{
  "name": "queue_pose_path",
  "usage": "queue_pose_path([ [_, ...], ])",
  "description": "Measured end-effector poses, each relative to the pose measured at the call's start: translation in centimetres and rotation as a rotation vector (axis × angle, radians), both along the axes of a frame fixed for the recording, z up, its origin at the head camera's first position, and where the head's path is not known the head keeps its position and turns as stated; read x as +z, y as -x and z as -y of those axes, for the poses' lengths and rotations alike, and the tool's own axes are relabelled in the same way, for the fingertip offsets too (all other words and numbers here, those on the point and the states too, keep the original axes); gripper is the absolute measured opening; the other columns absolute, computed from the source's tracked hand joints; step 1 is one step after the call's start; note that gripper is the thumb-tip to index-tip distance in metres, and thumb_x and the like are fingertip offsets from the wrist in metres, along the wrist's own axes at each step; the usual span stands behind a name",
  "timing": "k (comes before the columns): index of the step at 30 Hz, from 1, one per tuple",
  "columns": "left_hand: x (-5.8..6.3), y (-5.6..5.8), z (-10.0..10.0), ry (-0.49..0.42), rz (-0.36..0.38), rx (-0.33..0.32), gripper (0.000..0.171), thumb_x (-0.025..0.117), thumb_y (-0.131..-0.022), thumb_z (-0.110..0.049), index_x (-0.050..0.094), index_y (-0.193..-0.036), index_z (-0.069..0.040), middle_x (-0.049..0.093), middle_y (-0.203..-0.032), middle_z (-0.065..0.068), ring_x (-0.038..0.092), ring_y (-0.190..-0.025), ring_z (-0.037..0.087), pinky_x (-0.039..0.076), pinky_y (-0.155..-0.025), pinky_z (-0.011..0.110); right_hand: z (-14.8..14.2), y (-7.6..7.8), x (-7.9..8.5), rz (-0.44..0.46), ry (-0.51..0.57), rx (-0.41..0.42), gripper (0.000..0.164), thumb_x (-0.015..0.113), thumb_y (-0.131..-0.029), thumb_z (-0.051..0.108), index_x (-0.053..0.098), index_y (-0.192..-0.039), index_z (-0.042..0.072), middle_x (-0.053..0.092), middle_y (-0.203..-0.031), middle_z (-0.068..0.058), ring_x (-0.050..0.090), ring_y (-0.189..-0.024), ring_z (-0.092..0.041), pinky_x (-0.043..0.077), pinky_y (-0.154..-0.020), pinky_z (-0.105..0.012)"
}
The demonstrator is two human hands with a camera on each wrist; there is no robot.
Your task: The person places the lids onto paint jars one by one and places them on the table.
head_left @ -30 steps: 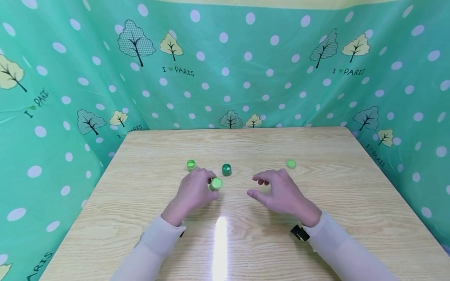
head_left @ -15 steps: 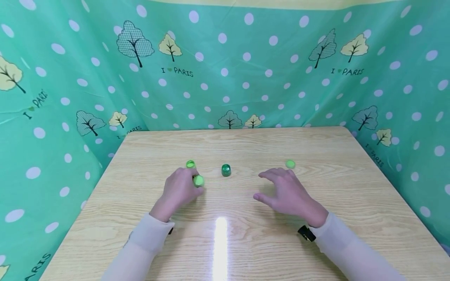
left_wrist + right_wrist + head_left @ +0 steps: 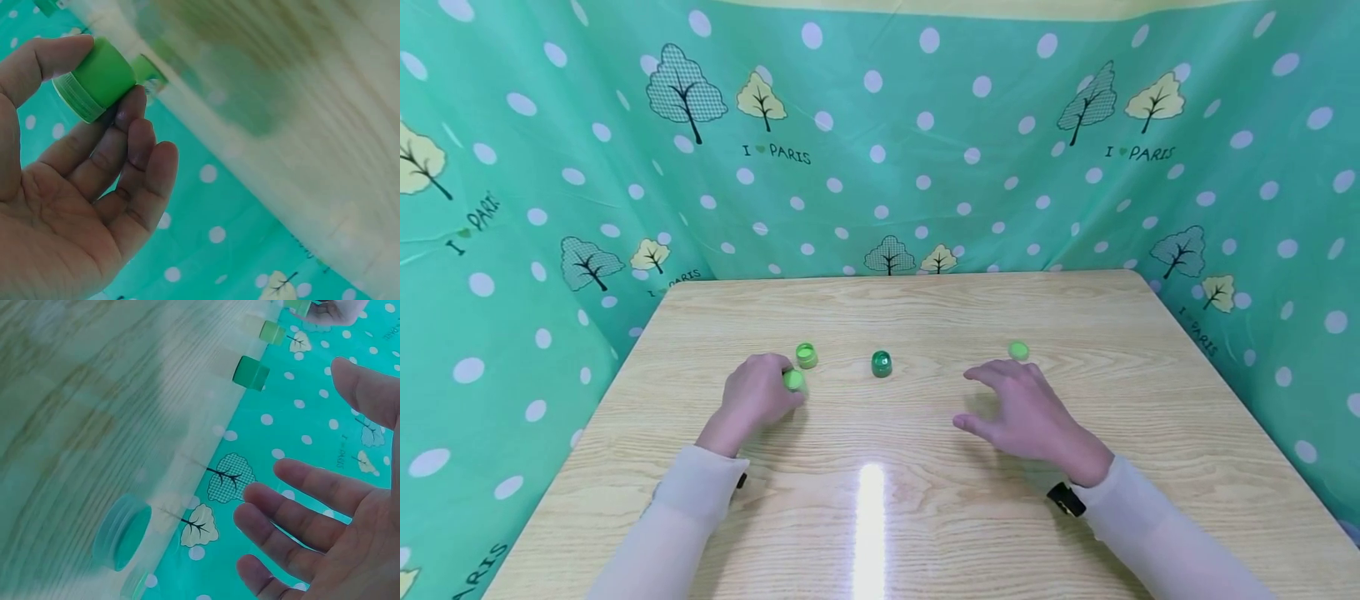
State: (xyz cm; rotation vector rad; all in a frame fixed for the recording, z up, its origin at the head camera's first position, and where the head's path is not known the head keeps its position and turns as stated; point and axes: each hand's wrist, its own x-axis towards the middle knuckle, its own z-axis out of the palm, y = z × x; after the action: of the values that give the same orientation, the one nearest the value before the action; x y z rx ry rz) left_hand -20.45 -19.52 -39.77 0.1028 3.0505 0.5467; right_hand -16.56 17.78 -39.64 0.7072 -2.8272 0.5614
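My left hand (image 3: 752,392) pinches a small green jar (image 3: 106,78) between thumb and fingers, its light green top (image 3: 793,381) facing up in the head view. Just beyond it stands a light green jar (image 3: 807,356), seemingly without a lid. A dark green jar (image 3: 882,363) stands further right. My right hand (image 3: 1026,408) hovers with fingers spread and holds nothing. Past its fingers lies a round light green lid (image 3: 1018,350). In the right wrist view a pale translucent threaded ring (image 3: 122,531) shows near that hand; the hand seems to hide it from the head view.
The pieces lie on a light wood table (image 3: 925,317) with a bright light streak in front. A green dotted curtain (image 3: 925,183) with printed trees hangs behind and along both sides. A black strap (image 3: 1066,500) shows at the right wrist.
My left hand has moved left with the jar it pinches, uncovering the light green jar behind. My right hand has drifted right, its fingers spreading a little wider.
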Motion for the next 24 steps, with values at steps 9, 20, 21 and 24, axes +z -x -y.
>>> queue_pose_path([
  [9, -0.9, 0.8, 1.0, 0.025, 0.059, 0.022, 0.032, 0.073, -0.074, -0.019, 0.068, -0.101, -0.004, 0.059, -0.078, 0.005, 0.05, -0.065, 0.02, 0.039, -0.052, 0.03, -0.3, 0.1, -0.3, 0.027, -0.02, 0.001, 0.071, 0.071, -0.074, 0.06, 0.061, -0.126, 0.013, 0.06, -0.124, -0.008, 0.052, -0.118, -0.029, 0.03, -0.099, -0.052],
  [20, -0.6, 1.0, 0.9, 0.069, 0.045, 0.019, 0.052, 0.073, -0.071, -0.018, 0.06, -0.118, 0.002, 0.062, -0.095, 0.014, 0.051, -0.073, 0.025, 0.04, -0.053, 0.032, -0.6, 0.3, -0.4, 0.03, -0.022, 0.001, 0.073, 0.071, -0.073, 0.061, 0.06, -0.126, 0.013, 0.06, -0.124, -0.007, 0.053, -0.116, -0.028, 0.032, -0.098, -0.051],
  [21, -0.5, 1.0, 0.8, 0.072, 0.029, 0.014, 0.055, 0.073, -0.071, -0.019, 0.059, -0.12, 0.002, 0.062, -0.1, 0.016, 0.052, -0.076, 0.026, 0.042, -0.055, 0.034, -0.6, 0.3, -0.4, 0.029, -0.021, 0.002, 0.072, 0.071, -0.073, 0.061, 0.06, -0.126, 0.014, 0.06, -0.124, -0.007, 0.053, -0.116, -0.028, 0.031, -0.098, -0.051],
  [24, -0.4, 1.1, 0.4, 0.071, -0.031, 0.003, 0.063, 0.074, -0.071, -0.024, 0.055, -0.124, 0.005, 0.061, -0.111, 0.022, 0.056, -0.089, 0.034, 0.048, -0.065, 0.043, -0.7, 0.2, -0.4, 0.029, -0.015, 0.0, 0.072, 0.071, -0.073, 0.061, 0.06, -0.126, 0.013, 0.06, -0.124, -0.007, 0.053, -0.116, -0.028, 0.032, -0.098, -0.05],
])
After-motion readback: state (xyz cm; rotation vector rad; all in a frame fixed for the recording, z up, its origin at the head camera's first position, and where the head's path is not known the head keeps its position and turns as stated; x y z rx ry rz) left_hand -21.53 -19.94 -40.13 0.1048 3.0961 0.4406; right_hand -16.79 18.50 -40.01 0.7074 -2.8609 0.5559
